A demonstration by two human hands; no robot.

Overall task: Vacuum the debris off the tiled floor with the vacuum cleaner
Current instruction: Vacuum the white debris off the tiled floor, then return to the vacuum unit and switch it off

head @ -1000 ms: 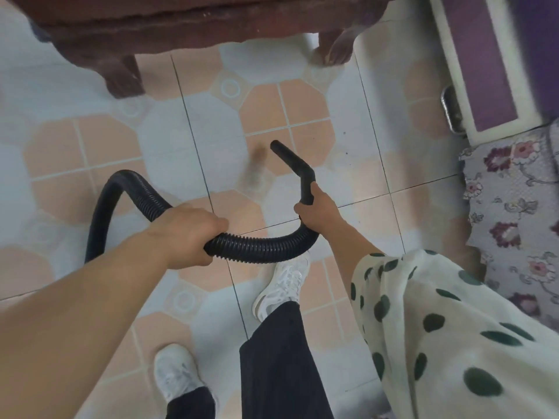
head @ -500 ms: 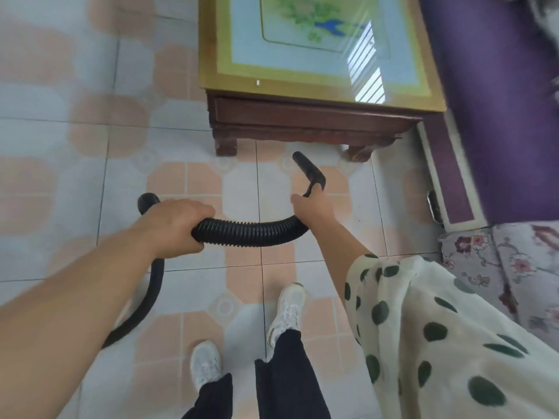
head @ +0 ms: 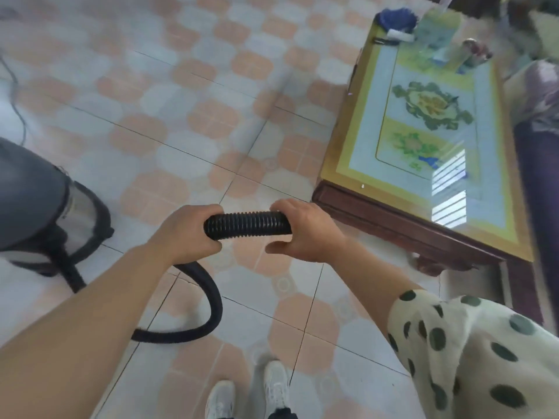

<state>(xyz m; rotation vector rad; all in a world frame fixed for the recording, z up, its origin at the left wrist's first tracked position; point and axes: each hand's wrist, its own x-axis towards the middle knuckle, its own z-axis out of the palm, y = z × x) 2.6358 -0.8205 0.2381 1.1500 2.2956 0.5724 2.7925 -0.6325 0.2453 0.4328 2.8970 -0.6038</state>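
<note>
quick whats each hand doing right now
Left hand: grips the black hose.
Right hand: holds the same hose, fingers curled over it.

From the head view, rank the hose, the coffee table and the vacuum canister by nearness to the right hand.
1. hose: held in the right hand itself, running off to its left.
2. coffee table: its near corner sits just right of that hand.
3. vacuum canister: far left, beyond the left hand.

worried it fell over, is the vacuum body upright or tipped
Upright: the vacuum body stands top-up on the tiles, though the view is blurred.
</note>
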